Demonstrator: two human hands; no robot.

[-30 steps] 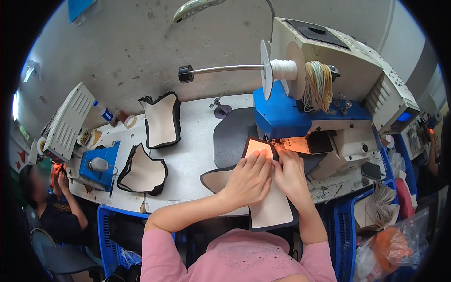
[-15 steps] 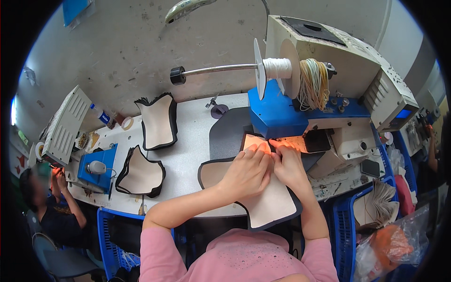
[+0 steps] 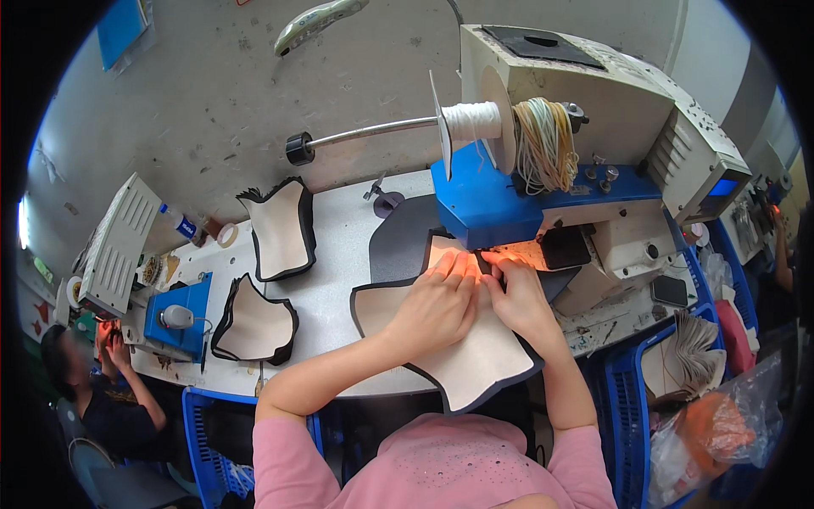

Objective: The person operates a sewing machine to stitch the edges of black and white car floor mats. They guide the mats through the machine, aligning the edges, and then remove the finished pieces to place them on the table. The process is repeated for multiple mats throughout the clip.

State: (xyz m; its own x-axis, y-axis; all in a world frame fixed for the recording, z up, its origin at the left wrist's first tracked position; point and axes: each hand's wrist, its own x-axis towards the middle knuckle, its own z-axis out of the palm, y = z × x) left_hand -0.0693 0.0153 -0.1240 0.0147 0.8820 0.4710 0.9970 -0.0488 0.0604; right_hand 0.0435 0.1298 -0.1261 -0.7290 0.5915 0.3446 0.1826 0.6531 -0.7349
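Observation:
A beige panel with black edges (image 3: 483, 373) lies under both my hands, its far end beneath the blue head of a machine (image 3: 487, 199). My left hand (image 3: 437, 297) rests flat on the panel, fingers stretched toward the lit spot under that head. Close beside it, my right hand (image 3: 519, 297) has its fingers curled and pinched at the panel's dark edge. Orange light falls on the fingertips of both hands. The exact contact point under the machine head is hidden.
Stacks of similar panels, one far (image 3: 284, 233) and one nearer (image 3: 254, 322), stand left on the white table. A spool of white cord (image 3: 472, 121) hangs over the machine. Blue crates flank me, the right one (image 3: 623, 424) holding beige sheets. A co-worker (image 3: 110, 407) sits far left.
My left hand's fingers have straightened and lie flatter on the panel. The panel has turned slightly, its left corner shifting left. My right hand stays by the machine head.

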